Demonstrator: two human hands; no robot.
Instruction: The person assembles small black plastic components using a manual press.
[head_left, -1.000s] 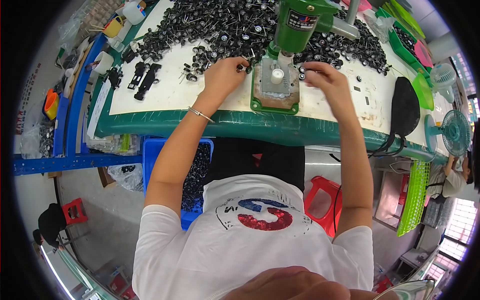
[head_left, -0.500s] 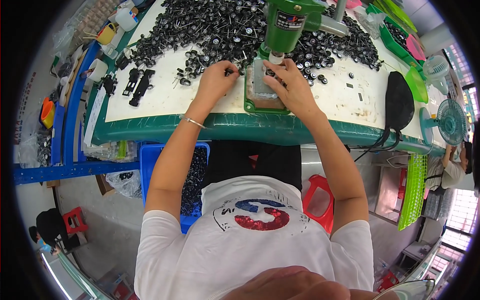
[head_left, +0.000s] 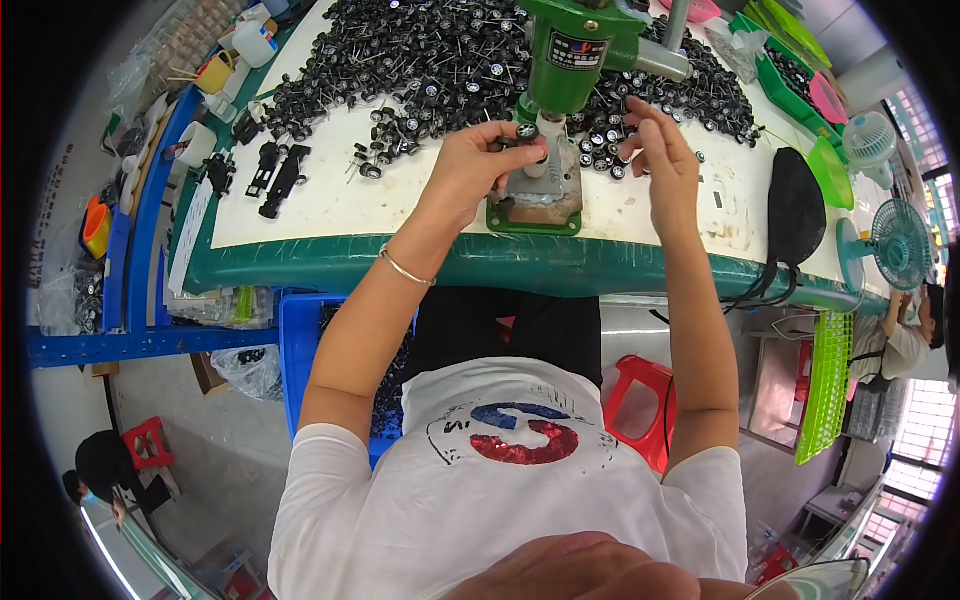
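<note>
Now left hand (head_left: 465, 172) is at green metal press (head_left: 570, 68), grip pinched around small black silver-hubbed wheel (head_left: 527, 131); right hand (head_left: 666, 165) has withdrawn rightward, grip loosely parted.

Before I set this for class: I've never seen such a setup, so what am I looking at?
A person works bare-handed under a wide, head-worn fisheye camera looking down, which bends straight edges. On the white tabletop stands what looks like a green press; a heap of small black wheels spreads behind it. Dark frame-like parts lie to the left. The left hand pinches a black wheel by the press; the right hand is raised on its other side, its grip unclear.
</note>
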